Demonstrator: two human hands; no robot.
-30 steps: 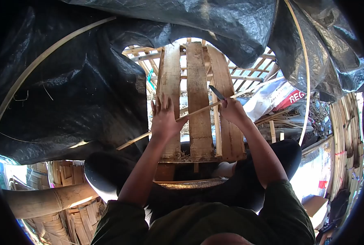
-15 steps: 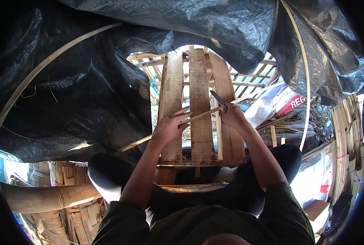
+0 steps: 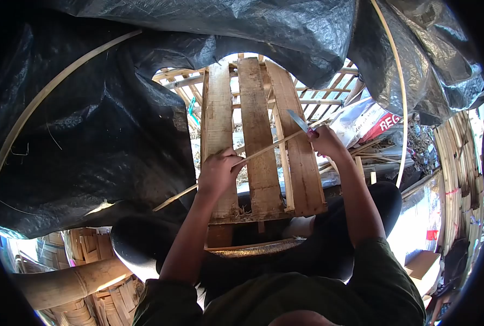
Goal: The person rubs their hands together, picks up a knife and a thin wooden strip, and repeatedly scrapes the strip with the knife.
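Note:
A long thin bamboo strip [image 3: 264, 149] runs slantwise over the wooden planks [image 3: 257, 125] in front of me. My left hand [image 3: 218, 169] is closed around its middle, and the lower end juts out past my wrist to the left. In my right hand [image 3: 326, 142] is a knife [image 3: 298, 121] with a pinkish handle, its blade pointing up and to the left. The blade lies close to the upper part of the strip; whether they touch I cannot tell. My right fingers are wrapped around the handle.
Black plastic sheeting [image 3: 100, 130] hangs at the left and overhead. A thick bamboo pole [image 3: 73, 282] lies at lower left. Bundled bamboo strips [image 3: 453, 168] stand at the right, near a red-and-white sack [image 3: 380, 126]. A thin bent strip [image 3: 398, 70] hangs at upper right.
My left hand has closed from loosely spread fingers to a grip on the strip. My right hand with the knife has moved right, towards the strip's upper end. The view has shifted slightly.

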